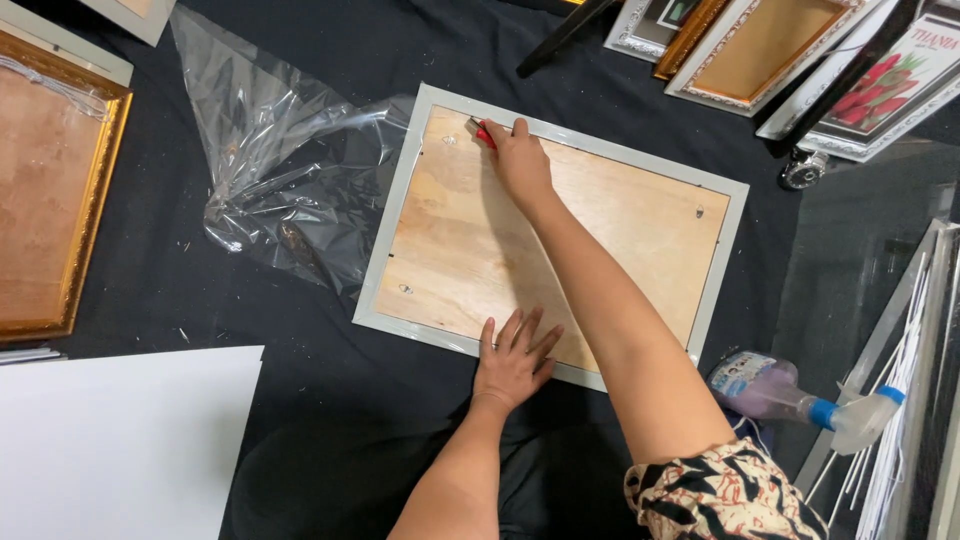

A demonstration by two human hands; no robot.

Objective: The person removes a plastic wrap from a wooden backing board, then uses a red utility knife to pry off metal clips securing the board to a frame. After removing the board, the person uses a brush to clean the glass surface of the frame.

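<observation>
- Picture frame, pale grey rim with a plywood back facing up, lies flat at the centre of the frame on the black cloth.
- My right hand closes its grip around a red-handled tool at the frame's upper rim; I judge the tip should stay low, against the backing's edge.
- My left hand lies spread, fingers flat on the lower rim, holding nothing; firm downward pressure there should stop sliding.
- Crumpled clear plastic lies to the left, touching the frame's upper-left corner.
</observation>
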